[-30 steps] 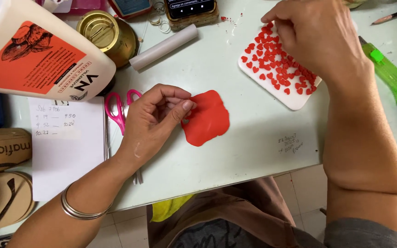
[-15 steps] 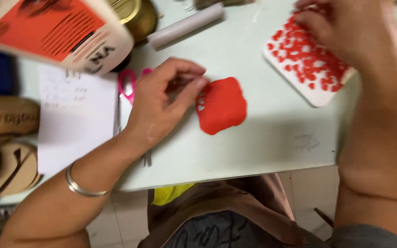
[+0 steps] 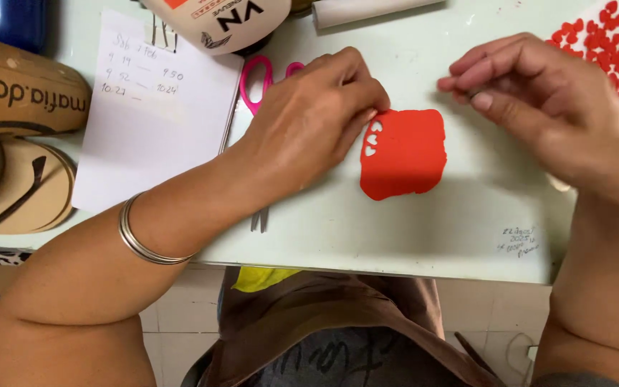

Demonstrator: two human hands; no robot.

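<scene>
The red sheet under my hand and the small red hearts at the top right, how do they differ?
The red sheet is one large flat piece with heart-shaped holes along its left edge; the red hearts are many tiny separate pieces. The sheet lies on the bare table; the hearts sit at the frame's corner. Both are the same red.
</scene>
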